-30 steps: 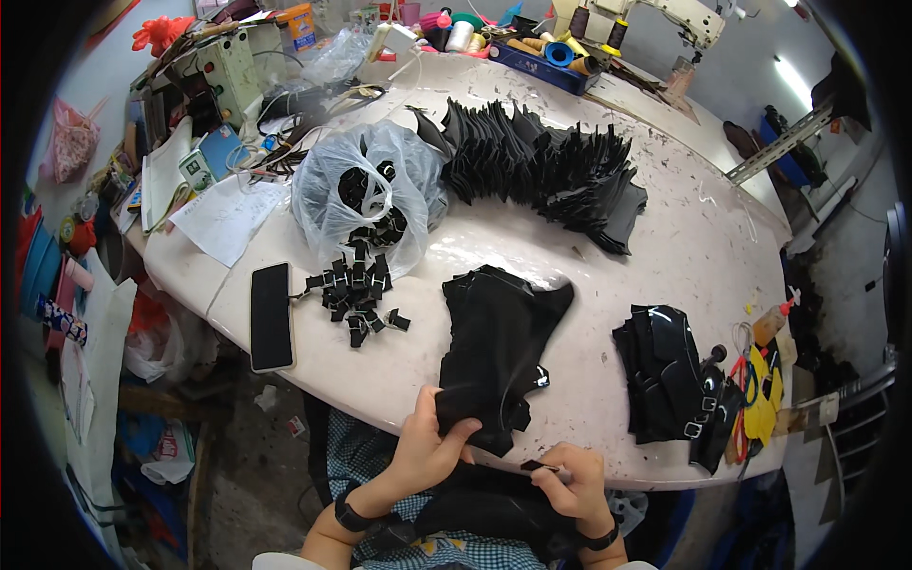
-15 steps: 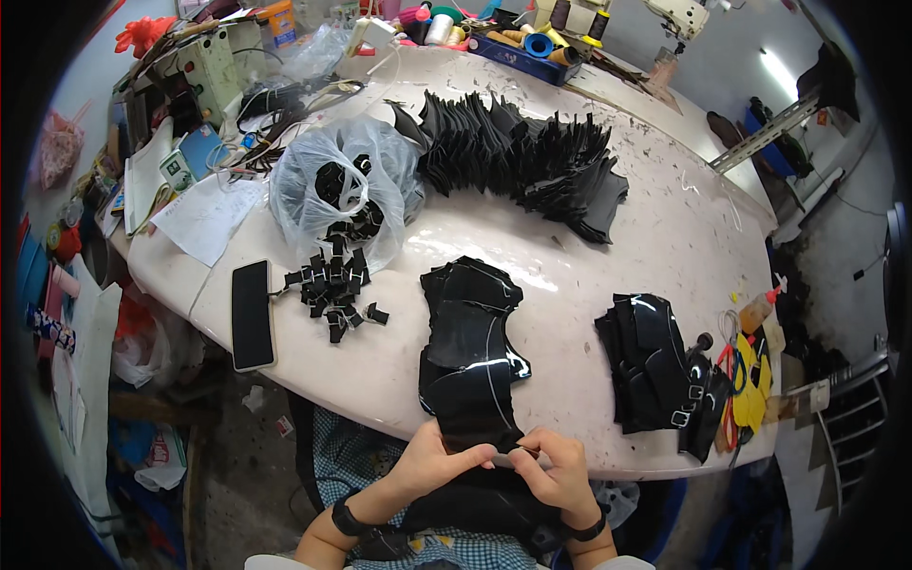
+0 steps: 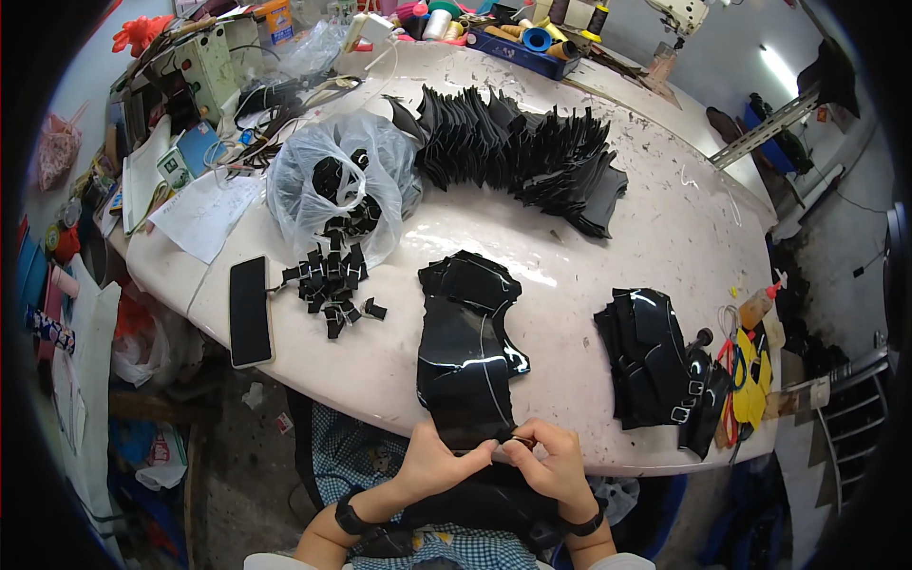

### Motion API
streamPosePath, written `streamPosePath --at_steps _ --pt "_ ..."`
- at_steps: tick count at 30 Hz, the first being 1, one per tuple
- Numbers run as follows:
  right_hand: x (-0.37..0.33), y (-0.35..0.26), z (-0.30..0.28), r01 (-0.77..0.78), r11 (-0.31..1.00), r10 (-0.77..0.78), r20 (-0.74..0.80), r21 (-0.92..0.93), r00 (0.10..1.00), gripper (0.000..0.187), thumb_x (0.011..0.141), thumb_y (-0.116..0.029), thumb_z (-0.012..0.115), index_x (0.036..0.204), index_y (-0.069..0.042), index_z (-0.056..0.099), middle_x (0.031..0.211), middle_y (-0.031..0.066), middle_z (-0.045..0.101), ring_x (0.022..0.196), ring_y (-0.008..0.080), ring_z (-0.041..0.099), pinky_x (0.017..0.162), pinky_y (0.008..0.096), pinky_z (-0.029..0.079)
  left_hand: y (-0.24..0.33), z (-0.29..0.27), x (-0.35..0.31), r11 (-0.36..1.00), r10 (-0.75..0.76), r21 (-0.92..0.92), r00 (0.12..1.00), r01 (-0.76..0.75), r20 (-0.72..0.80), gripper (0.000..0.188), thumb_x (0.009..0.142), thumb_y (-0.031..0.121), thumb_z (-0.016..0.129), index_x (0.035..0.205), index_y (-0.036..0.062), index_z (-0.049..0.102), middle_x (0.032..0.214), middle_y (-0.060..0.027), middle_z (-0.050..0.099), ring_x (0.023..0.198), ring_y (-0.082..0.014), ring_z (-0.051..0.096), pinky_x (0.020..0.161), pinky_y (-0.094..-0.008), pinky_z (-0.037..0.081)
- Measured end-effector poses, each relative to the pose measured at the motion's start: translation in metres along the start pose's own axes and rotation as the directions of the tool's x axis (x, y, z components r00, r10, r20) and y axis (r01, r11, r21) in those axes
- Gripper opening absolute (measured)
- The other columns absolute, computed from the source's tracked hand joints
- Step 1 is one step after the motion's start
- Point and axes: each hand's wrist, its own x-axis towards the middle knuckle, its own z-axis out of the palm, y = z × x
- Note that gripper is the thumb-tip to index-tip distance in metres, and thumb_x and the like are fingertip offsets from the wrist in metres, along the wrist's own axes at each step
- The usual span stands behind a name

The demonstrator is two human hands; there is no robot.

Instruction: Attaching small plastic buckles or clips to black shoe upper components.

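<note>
At the near edge of the table my left hand (image 3: 435, 467) and my right hand (image 3: 553, 463) are close together, fingertips almost meeting. Both are closed in a pinch on a small dark piece (image 3: 504, 435); the fingers partly cover it, and its exact kind is hidden. Directly beyond them lie overlapping glossy black leather-like cut pieces (image 3: 464, 342), their lower end right by my fingers. To the left is a small heap of black strap loops with metal rings (image 3: 328, 285). Farther right sits a stack of glossy black pieces (image 3: 641, 356) beside straps with silver buckles (image 3: 689, 401).
A translucent plastic bag (image 3: 294, 180) holds more black loops. Behind it runs a long row of black cut pieces (image 3: 513, 152). A phone (image 3: 250, 313) lies at the left edge, a paper sheet (image 3: 209, 217) beyond it. Thread spools fill a blue tray (image 3: 518, 55); a glue bottle (image 3: 757, 306) stands right.
Both hands have shifted slightly, and the right fingers have turned the small piece, which now looks darker. The top pieces of the near glossy layers lie a little differently.
</note>
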Motion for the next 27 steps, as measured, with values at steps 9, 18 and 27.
streamPosePath --at_steps 9,18,27 --pt "-0.001 -0.004 0.001 -0.003 1.0 0.006 -0.078 0.028 0.997 0.018 0.069 -0.008 0.069 0.078 0.0 0.056 0.065 0.007 0.057 0.053 0.0106 0.055 0.049 0.0215 0.043 0.0 0.005 -0.001 0.993 0.092 0.065 0.996 -0.094 0.02 0.018 0.07 0.005 0.066 0.086 -0.0011 0.064 0.078 -0.0064 0.066 0.068 -0.0095 0.061 0.062 -0.0229 0.049" --pt "-0.006 0.003 0.0 0.1 0.994 -0.104 -0.086 -0.047 0.991 0.017 0.067 -0.003 0.065 0.07 -0.002 0.049 0.06 0.0064 0.051 0.05 0.0132 0.051 0.046 0.0254 0.041 -0.007 0.01 -0.008 0.995 0.075 -0.068 0.997 -0.073 0.025 0.021 0.073 -0.001 0.065 0.093 -0.003 0.062 0.084 -0.0094 0.063 0.074 -0.0143 0.062 0.063 -0.025 0.051" --pt "-0.005 0.021 0.004 0.255 0.967 -0.256 -0.039 -0.022 0.966 0.026 0.072 -0.014 0.067 0.09 -0.002 0.053 0.082 0.0066 0.052 0.07 0.0138 0.051 0.061 0.0265 0.042 -0.003 0.025 -0.015 0.56 0.63 0.574 0.757 -0.597 0.173 0.047 0.053 -0.009 0.06 0.099 0.0002 0.063 0.077 -0.0104 0.057 0.073 -0.0245 0.058 0.064 -0.0288 0.049"
